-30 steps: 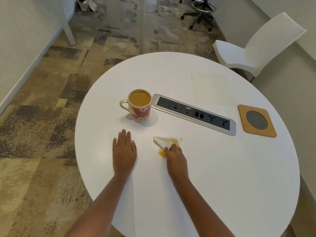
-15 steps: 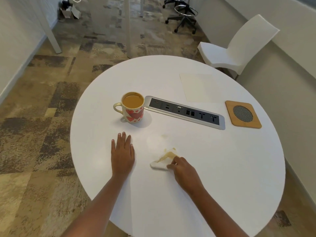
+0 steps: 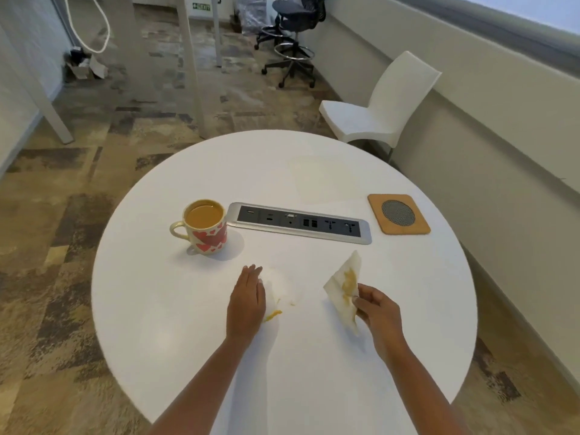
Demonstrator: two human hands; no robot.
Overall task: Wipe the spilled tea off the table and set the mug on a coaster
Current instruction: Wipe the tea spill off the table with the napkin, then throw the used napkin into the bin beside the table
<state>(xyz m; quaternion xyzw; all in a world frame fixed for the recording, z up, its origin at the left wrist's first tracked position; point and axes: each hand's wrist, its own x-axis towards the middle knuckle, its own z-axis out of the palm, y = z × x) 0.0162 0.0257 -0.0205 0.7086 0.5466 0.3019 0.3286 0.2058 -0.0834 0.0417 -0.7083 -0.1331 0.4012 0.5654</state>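
A cream mug (image 3: 205, 229) with red hearts, full of tea, stands on the round white table (image 3: 194, 356) at the left of the power strip. A square cork coaster (image 3: 398, 214) lies to the right, apart from the mug. My right hand (image 3: 378, 312) pinches a tea-stained white napkin (image 3: 345, 282) and holds it lifted off the table. My left hand (image 3: 246, 301) rests flat on the tabletop. Just right of it are a small tea blot (image 3: 273, 314) and faint wet smears.
A silver power strip (image 3: 301, 222) is set into the table's middle. A faint white sheet (image 3: 317, 180) lies beyond it. A white chair (image 3: 379, 108) stands at the far right, an office stool (image 3: 290, 36) further back. Patterned carpet surrounds the table.
My right hand has lifted the stained napkin off the table and moved it right. A tea blot remains where it wiped. My left hand stays flat. The camera has tilted up.
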